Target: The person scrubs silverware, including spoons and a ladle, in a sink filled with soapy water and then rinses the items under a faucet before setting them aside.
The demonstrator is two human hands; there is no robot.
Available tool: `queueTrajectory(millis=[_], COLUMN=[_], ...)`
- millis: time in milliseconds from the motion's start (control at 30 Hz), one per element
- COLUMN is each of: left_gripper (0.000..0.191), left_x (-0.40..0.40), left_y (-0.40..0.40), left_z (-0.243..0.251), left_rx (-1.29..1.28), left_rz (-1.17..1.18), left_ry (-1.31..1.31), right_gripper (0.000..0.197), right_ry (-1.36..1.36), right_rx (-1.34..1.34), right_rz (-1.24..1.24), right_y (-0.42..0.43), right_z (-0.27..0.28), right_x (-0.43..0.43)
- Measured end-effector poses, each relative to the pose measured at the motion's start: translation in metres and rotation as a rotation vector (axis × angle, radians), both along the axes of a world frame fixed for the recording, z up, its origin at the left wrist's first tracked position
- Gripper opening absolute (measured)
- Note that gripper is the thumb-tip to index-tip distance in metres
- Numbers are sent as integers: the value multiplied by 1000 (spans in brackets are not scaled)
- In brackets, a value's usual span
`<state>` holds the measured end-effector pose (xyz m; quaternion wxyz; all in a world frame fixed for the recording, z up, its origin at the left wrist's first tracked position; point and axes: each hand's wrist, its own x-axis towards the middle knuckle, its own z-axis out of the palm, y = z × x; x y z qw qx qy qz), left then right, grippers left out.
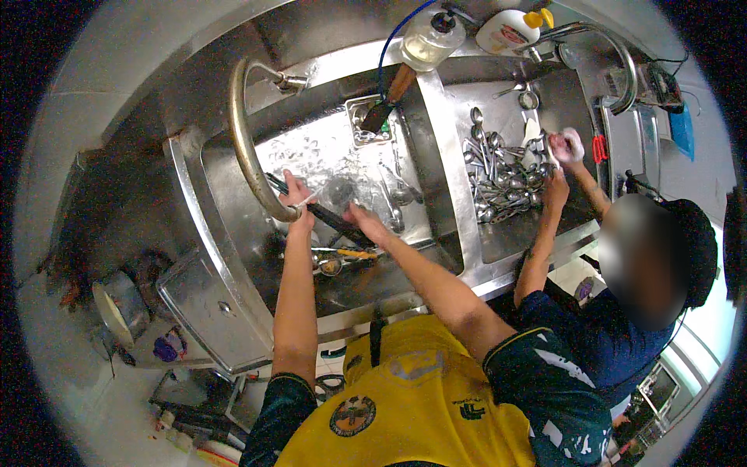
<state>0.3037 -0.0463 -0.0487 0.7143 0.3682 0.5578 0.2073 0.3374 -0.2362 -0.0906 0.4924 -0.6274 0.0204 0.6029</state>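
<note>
My left hand (pixel 299 197) grips a long dark utensil (pixel 338 222) over the left basin of a stainless steel sink (pixel 440 146). The curved faucet (pixel 240 134) arches just over this hand, and a thin stream of water leaves its mouth. Close to the utensil's lower right part is my right hand (pixel 365 222), blurred; whether it grips anything is unclear. A round grey object (pixel 340 191), also blurred, appears just beyond its fingers. Metal utensils (pixel 395 201) lie on the basin floor to the right. Below the hands are more utensils, one with a yellow handle (pixel 357 254).
A wooden-handled brush (pixel 400 84) leans in a metal container (pixel 353 117). At the right basin, a co-worker's hands (pixel 560 169) work above piled spoons (pixel 508 187). Soap bottles (pixel 508 32) stand on the back ledge. A second faucet (pixel 624 64) and red-handled scissors (pixel 599 149) are farther right.
</note>
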Motion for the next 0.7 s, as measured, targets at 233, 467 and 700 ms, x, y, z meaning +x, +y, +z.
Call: queueTrajectory(millis=[233, 467, 700], left_gripper=[26, 51, 52], left_x=[9, 12, 4], left_y=[-28, -14, -17], left_z=[-19, -1, 16], left_rx=[-266, -191, -248], left_rz=[20, -78, -112], left_ry=[-226, -492, -687], right_gripper=[51, 40, 40], right_ry=[376, 232, 130], right_rx=[188, 148, 133], right_rz=[-507, -529, -550], right_y=[-8, -17, -23], right_z=[57, 106, 111], right_x=[-15, -13, 0])
